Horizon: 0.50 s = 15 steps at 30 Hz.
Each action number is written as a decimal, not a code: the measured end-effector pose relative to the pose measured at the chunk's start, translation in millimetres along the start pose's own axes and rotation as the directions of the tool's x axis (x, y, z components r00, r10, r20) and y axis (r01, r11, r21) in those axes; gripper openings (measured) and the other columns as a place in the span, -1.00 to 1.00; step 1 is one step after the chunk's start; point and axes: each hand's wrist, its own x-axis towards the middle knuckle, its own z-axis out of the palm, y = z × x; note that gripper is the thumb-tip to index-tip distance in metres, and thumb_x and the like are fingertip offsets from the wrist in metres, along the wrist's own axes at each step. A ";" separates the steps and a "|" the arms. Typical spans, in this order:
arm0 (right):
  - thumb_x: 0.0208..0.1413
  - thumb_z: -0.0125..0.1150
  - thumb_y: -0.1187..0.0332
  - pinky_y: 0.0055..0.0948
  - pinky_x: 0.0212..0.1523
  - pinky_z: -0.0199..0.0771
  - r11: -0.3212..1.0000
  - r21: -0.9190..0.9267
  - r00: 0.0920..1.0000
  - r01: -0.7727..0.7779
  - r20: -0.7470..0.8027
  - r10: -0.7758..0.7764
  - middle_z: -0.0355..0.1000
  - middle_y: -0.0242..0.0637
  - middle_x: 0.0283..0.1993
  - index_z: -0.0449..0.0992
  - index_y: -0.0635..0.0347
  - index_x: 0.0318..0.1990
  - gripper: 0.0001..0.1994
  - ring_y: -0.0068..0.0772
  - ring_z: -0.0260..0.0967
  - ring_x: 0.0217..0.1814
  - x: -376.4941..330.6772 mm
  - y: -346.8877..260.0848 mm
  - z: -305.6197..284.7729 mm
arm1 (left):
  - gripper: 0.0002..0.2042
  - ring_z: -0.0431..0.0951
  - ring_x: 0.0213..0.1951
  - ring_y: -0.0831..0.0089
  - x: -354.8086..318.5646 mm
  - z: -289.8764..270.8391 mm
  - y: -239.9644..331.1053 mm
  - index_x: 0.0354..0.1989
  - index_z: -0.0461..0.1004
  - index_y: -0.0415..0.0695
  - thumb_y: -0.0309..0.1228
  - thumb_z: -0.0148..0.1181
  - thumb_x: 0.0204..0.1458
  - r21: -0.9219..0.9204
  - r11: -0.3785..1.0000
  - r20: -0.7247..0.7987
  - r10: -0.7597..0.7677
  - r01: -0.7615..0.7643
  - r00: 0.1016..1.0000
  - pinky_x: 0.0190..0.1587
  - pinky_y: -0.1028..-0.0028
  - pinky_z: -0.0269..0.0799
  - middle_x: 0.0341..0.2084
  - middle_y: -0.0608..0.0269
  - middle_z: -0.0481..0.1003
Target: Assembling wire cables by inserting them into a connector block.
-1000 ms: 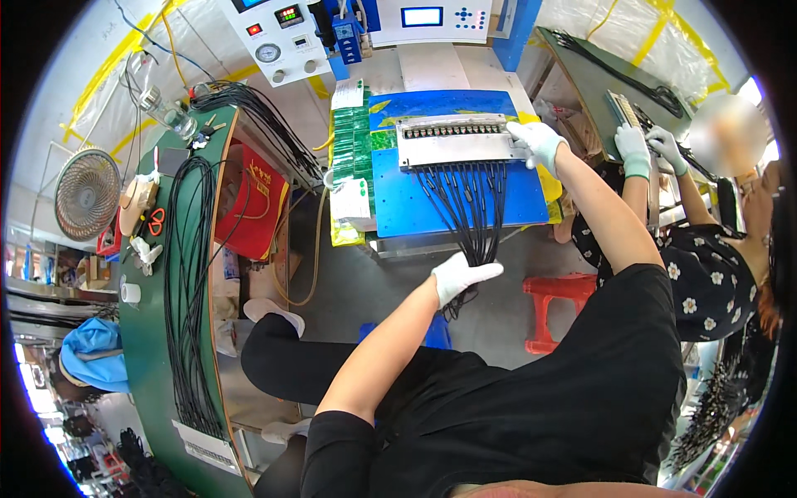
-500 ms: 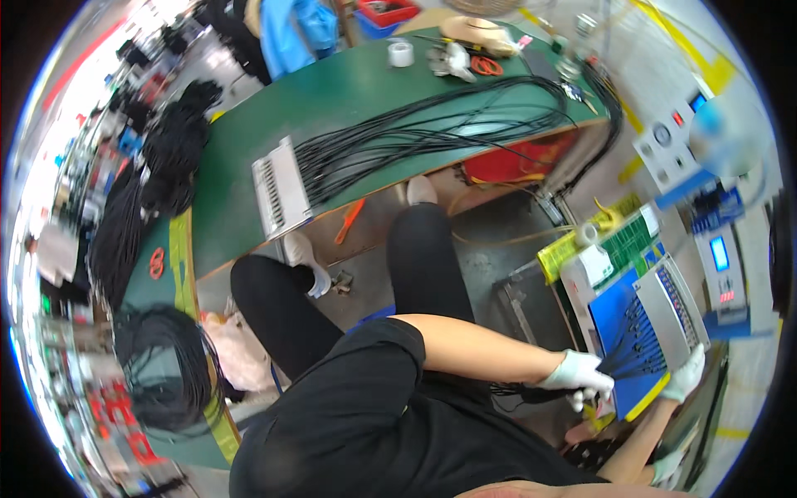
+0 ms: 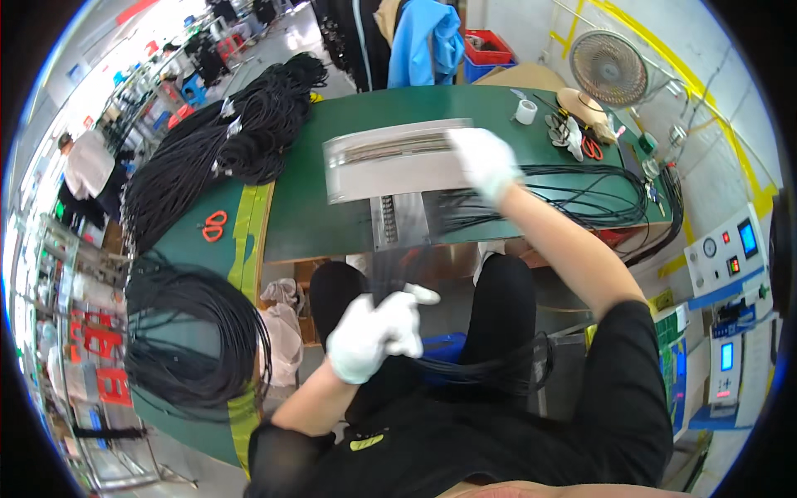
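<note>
My left hand (image 3: 374, 336), in a white glove, is closed around a bundle of black cables (image 3: 394, 270) above my lap. The bundle runs up, blurred, to a small silver block with a dark row of slots (image 3: 401, 220) at the table's near edge. The rest of the bundle hangs in a loop (image 3: 498, 369) over my legs. My right hand (image 3: 486, 162), also gloved, grips the right end of a flat light metal plate with a long slotted strip (image 3: 398, 166) over the green table. Other black cables (image 3: 573, 195) lie to the plate's right; their left ends are hidden or blurred.
Coiled black cables (image 3: 191, 332) and a larger cable heap (image 3: 241, 124) cover the table's left part, near orange-handled scissors (image 3: 213, 226). A white tape roll (image 3: 525, 111) and a fan (image 3: 608, 68) are at the back right. Test devices (image 3: 726, 253) stand far right.
My view has swung left, away from the test devices. Both hands have moved from there to the green table, the left with the cable bundle. My right hand now holds the plate over the table.
</note>
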 end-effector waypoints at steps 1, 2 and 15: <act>0.17 -0.05 0.32 -0.13 0.00 0.44 0.992 0.122 1.000 -0.010 0.026 0.007 0.52 -0.11 -0.07 0.52 0.08 -0.06 -0.73 -0.01 0.44 -0.04 23.4 -24.8 35.0 | -0.65 0.07 -0.74 0.67 -2.4 -20.0 6.3 0.01 0.38 -0.39 -0.29 -0.14 0.32 -0.174 0.985 -0.092 -0.033 0.017 0.995 -0.60 0.53 0.18 -0.73 0.52 0.08; 0.13 -0.02 0.31 -0.09 -0.04 0.46 0.972 0.164 0.938 -0.168 0.329 0.107 0.52 -0.06 -0.12 0.52 0.08 -0.13 -0.77 0.04 0.46 -0.09 58.6 -48.7 73.0 | -0.67 0.07 -0.73 0.68 -7.9 -47.2 7.7 -0.01 0.39 -0.38 -0.31 -0.07 0.30 -0.208 0.978 -0.149 0.003 -0.034 0.989 -0.56 0.50 0.24 -0.70 0.51 0.10; 0.11 0.05 -0.08 -0.12 0.03 0.43 0.935 0.244 0.731 -0.258 0.682 0.023 0.54 -0.07 -0.08 0.57 0.06 -0.05 -0.54 0.02 0.46 0.01 102.7 -88.3 117.3 | -0.68 0.17 -0.70 0.67 -19.8 -141.0 -33.1 0.01 0.38 -0.38 -0.33 -0.08 0.31 0.039 0.996 -0.486 0.092 -0.084 0.869 -0.58 0.55 0.33 -0.67 0.46 0.21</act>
